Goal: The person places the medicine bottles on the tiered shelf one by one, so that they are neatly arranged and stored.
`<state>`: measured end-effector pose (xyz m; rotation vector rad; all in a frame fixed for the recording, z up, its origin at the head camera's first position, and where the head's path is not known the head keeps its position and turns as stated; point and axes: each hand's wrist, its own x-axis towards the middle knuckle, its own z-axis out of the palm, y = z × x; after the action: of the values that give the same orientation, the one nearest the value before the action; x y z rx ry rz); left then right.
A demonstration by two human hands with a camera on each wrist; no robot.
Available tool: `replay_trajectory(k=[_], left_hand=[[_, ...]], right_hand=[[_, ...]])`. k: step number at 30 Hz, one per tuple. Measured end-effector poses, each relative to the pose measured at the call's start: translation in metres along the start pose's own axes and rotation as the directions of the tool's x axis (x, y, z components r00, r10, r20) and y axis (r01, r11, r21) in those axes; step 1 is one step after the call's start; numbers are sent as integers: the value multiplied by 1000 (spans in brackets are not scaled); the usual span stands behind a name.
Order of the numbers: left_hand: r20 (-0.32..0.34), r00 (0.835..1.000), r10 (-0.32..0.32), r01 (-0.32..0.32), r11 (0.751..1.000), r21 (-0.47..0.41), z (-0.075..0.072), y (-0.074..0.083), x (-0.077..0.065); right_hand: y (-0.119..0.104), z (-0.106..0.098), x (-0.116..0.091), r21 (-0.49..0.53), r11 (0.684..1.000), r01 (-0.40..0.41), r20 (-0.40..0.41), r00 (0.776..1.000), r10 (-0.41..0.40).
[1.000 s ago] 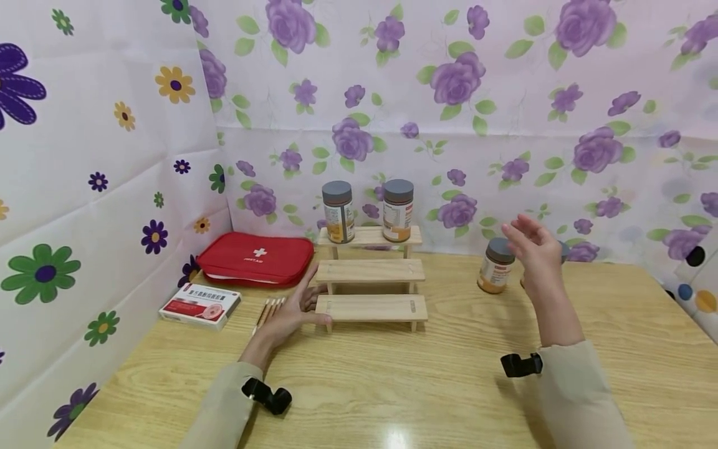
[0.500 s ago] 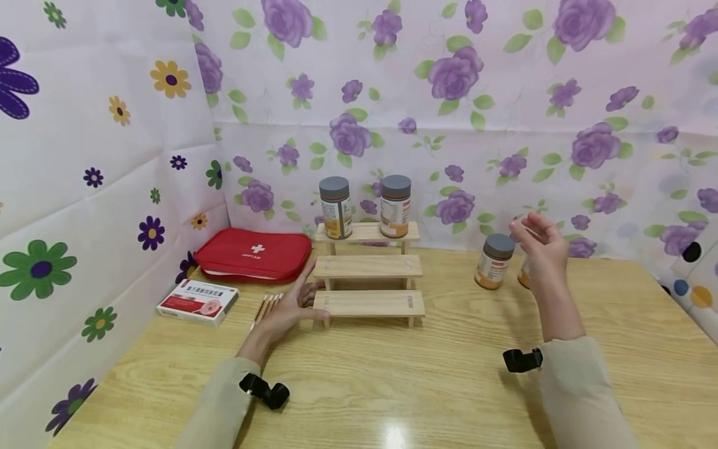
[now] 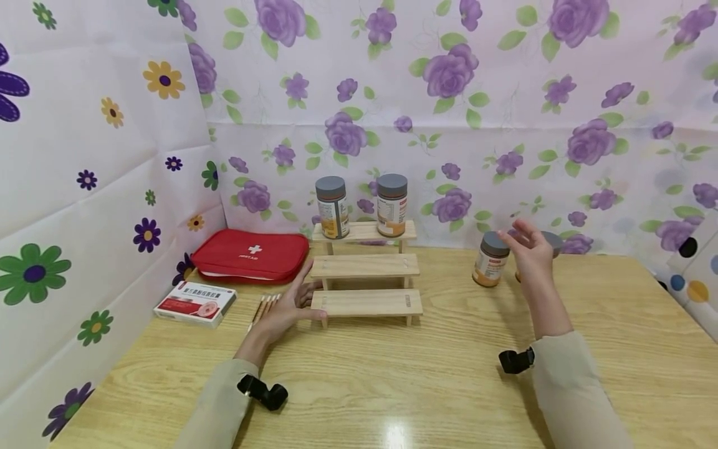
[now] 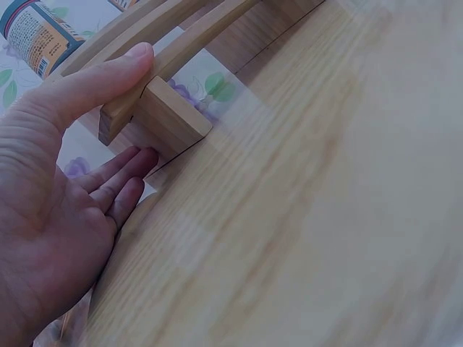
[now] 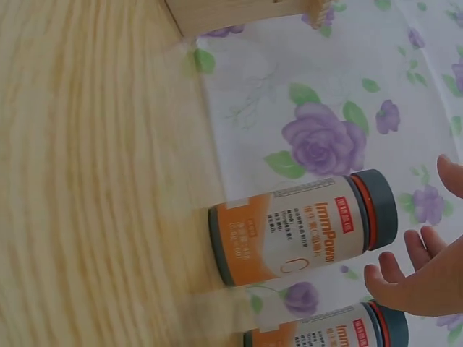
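Over the last half second, the right grip (image 3: pixel 531 252) has been brought slightly towards nine o'clock, so that it is now placed close beside the lid of the left loose jar (image 3: pixel 490 265), while the lid of the right loose jar (image 5: pixel 329 329) has been uncovered on its other side. At the left grip (image 3: pixel 286 310) no clear change is shown. The reach is judged to be directed at the left loose jar; neither loose jar has been lifted, and both are stood upright on the surface (image 3: pixel 364 374).

As seen from the head, the left loose jar lies between eight and nine o'clock of the right grip, its body lower than the fingers; the right loose jar lies at about two o'clock, partly hidden. The right grip is held moderately wide, with nothing in it; whether the lid is touched cannot be told.

The left grip is spread wide at the left end of the wooden rack (image 3: pixel 364 267), which lies at two to three o'clock from it. The thumb is rested on the end of the lowest shelf (image 3: pixel 364 304); the rack appears to be steadied rather than clasped. On the top shelf (image 3: pixel 361 231), the left shelved jar (image 3: pixel 333 211) and the right shelved jar (image 3: pixel 391 209) are stood apart.
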<state>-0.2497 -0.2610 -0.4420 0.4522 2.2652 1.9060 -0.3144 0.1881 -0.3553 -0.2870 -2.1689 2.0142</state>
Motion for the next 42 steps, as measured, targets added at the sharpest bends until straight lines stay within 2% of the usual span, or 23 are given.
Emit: replay_trajectory(k=[8, 17, 22, 42], left_hand=[[-10, 1000, -5, 5, 1000, 2, 0, 0, -1], [-1, 1000, -13, 13, 1000, -9, 0, 1, 0], [-3, 1000, -3, 2, 1000, -4, 0, 0, -1], [-2, 1000, 14, -14, 1000, -3, -1, -2, 0]], right_hand=[[10, 3, 3, -47, 999, -17, 82, 996, 20], [21, 5, 8, -95, 994, -54, 105, 992, 64], [26, 6, 11, -87, 995, -51, 136, 989, 63], [31, 6, 13, -132, 991, -17, 133, 990, 35]])
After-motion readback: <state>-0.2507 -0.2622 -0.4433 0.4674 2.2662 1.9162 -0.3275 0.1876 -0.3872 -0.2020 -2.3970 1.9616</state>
